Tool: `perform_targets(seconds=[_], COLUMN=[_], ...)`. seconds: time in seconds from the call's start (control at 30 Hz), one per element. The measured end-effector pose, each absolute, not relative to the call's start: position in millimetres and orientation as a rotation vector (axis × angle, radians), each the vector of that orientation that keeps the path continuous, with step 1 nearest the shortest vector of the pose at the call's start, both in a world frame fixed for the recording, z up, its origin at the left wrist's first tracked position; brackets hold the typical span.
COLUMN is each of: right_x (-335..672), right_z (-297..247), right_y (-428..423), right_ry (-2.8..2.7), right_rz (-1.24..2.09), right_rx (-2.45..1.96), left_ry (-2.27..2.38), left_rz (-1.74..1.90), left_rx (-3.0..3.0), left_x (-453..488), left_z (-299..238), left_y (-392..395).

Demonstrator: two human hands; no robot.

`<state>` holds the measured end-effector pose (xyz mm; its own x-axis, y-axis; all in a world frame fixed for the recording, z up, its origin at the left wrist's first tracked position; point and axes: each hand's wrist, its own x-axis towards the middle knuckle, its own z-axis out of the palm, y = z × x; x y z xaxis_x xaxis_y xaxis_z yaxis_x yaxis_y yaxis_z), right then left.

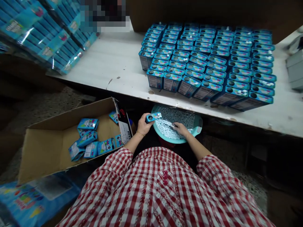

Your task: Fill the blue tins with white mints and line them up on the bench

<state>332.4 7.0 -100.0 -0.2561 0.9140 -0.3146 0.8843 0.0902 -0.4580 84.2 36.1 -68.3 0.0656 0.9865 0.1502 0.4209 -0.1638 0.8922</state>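
My left hand [143, 125] is closed around a small blue candy box [151, 117], held tilted over the left rim of a turquoise basin [198, 130]. A few white pieces lie on one end of the box's top, and a dark round opening shows at the other end. Small white candies [165, 127] fill the basin. Over the candies, my right hand [180, 129] is closed, its fingertips around a small grey, shiny thing [173, 125] whose kind is hard to make out.
Rows of upright blue boxes [203, 69] stand on the white table [113, 63], several with white pieces on top. Wrapped blue packs [47, 37] are at the far left. An open cardboard carton [44, 145] holding several blue boxes [87, 138] is left of the basin.
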Motion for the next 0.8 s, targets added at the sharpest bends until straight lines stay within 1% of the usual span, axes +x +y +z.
perform_targets(seconds=[0.1, 0.23, 0.33, 0.43, 0.5, 0.6, 0.8], right_x=[360, 379, 365, 337, 320, 308, 320], right_z=[-77, -20, 29, 65, 80, 91, 90], right_y=[-2, -11, -11, -6, -4, -5, -10], right_ry=[-2.175, -1.989, -2.164, -2.471, -2.638, -2.779, -2.759], right_rz=[1.044, 1.175, 1.06, 0.818, 0.656, 0.51, 0.432], right_rx=[-1.847, -1.735, -1.743, -1.898, -1.991, -2.024, -2.084], left_ry=[1.443, 1.406, 1.35, 1.305, 1.301, 1.309, 1.33], left_rz=[1.074, 1.049, 1.0, 0.942, 0.917, 0.904, 0.909], left_rx=[1.66, 1.736, 1.823, 1.903, 1.937, 1.956, 1.963], left_x=[85, 100, 116, 127, 130, 129, 127], left_z=[-71, -76, -76, -73, -71, -69, -67], left_y=[39, 40, 39, 38, 37, 38, 37])
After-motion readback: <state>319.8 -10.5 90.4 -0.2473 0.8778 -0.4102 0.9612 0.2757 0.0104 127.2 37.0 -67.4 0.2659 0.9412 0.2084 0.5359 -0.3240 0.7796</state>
